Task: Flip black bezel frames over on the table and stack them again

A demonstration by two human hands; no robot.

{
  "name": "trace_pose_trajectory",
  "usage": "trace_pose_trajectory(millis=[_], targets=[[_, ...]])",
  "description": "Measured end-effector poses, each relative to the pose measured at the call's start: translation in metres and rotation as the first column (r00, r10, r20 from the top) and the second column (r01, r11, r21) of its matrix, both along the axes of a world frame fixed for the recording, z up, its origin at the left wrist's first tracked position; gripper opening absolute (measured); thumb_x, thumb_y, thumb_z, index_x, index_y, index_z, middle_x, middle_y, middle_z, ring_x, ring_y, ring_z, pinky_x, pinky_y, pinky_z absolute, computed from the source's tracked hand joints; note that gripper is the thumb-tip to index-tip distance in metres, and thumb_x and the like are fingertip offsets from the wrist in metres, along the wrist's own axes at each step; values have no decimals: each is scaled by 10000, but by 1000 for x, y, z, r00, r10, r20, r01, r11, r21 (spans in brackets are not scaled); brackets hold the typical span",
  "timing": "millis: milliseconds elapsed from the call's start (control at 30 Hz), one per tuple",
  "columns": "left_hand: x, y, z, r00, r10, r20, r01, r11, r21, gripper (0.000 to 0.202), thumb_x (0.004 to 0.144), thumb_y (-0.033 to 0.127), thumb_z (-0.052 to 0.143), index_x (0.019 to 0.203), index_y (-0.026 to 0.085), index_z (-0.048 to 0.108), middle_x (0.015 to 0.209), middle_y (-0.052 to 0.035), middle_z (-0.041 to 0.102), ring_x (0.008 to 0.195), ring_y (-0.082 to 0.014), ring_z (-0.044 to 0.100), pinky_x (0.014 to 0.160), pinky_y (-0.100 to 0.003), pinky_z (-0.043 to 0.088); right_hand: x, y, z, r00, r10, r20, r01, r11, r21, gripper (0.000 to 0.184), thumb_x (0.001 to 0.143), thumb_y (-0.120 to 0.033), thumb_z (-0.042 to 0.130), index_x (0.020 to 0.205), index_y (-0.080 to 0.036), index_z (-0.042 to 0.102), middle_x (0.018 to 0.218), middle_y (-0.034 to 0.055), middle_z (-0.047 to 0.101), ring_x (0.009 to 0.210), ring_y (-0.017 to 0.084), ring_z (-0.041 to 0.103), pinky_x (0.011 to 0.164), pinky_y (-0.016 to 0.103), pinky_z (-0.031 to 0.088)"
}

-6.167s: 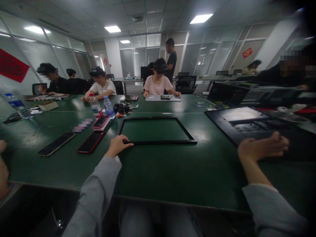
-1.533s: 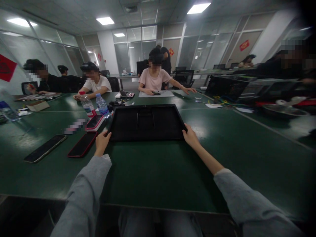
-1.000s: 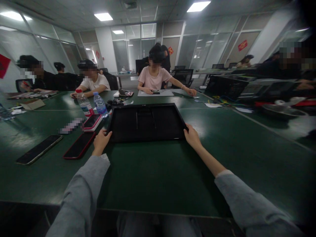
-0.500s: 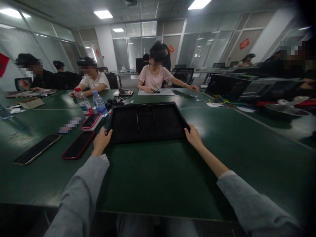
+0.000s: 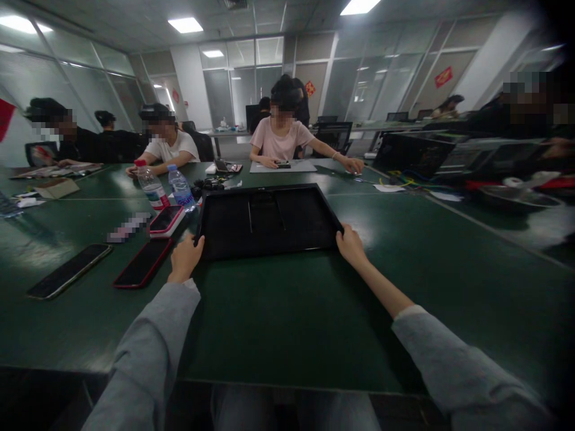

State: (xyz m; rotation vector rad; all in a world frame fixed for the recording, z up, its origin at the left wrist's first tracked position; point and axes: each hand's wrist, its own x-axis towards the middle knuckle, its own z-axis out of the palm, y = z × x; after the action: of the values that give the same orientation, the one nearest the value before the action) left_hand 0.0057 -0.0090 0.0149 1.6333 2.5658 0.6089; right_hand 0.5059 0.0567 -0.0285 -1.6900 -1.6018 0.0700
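Observation:
A shallow black rectangular casing [image 5: 224, 224], like a monitor shell, is between my hands in the head view. Its raised rim surrounds a dark recess with two thin shiny strips near the middle. My left hand [image 5: 186, 257] is closed on the near left corner, thumb on the rim. At the right edge, my right hand [image 5: 351, 245] grips the casing the same way. The fingers under the edges are hidden. Close to my left hand lies a phone with a red rim [image 5: 144, 263].
Left on the green table [image 5: 287, 323] are another phone [image 5: 69, 270], a pink-rimmed phone [image 5: 166, 219] on a white box, and two bottles [image 5: 181, 188]. Across sits a co-worker in pink [image 5: 278, 140]. At right stand a metal bowl [image 5: 516, 197], cables and a black case [image 5: 411, 157].
Both my hands keep their hold on the casing, which has hardly moved. The hand of the co-worker across has shifted slightly.

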Motion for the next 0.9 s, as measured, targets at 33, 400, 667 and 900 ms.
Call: trace_pose_trajectory(millis=[33, 400, 667, 900], targets=[[0, -1, 0, 1000, 2, 10, -2, 1000, 4, 598, 950, 616, 388, 1285, 177, 617, 1109, -210, 718, 1045, -390, 682, 858, -476, 514, 0, 0, 0, 1000, 1, -9, -1, 1000, 2, 513, 910, -288, 380, 1336, -78, 572, 1155, 226, 676, 1083, 345, 640, 1009, 518, 494], [45, -17, 6, 979, -13, -203, 94, 913, 396, 483, 996, 427, 383, 1332, 147, 587, 1322, -210, 577, 1288, -375, 462, 1069, -572, 341, -27, -22, 17, 983, -91, 158, 77, 993, 95, 518, 931, -313, 400, 1376, -69, 505, 1339, 266, 554, 1322, 417, 437, 1074, 637, 362], [127, -2, -5, 921, -345, -179, 387, 859, 334, 489, 1001, 442, 405, 1326, 146, 619, 1372, -217, 561, 1329, -390, 424, 1095, -598, 309, -100, -29, 21, 980, 58, 191, -85, 987, 134, 493, 977, -299, 355, 1410, -103, 484, 1434, 253, 480, 1390, 411, 349, 1108, 658, 272], [152, 2, -10, 868, -427, -254, 488, 827, 278, 453, 1005, 366, 409, 1369, 178, 603, 1440, -174, 547, 1339, -350, 454, 1082, -536, 377, -158, -40, 21, 873, 323, 366, -346, 938, -4, 465, 999, -217, 301, 1367, -136, 573, 1451, 184, 522, 1355, 334, 438, 1079, 521, 382]])
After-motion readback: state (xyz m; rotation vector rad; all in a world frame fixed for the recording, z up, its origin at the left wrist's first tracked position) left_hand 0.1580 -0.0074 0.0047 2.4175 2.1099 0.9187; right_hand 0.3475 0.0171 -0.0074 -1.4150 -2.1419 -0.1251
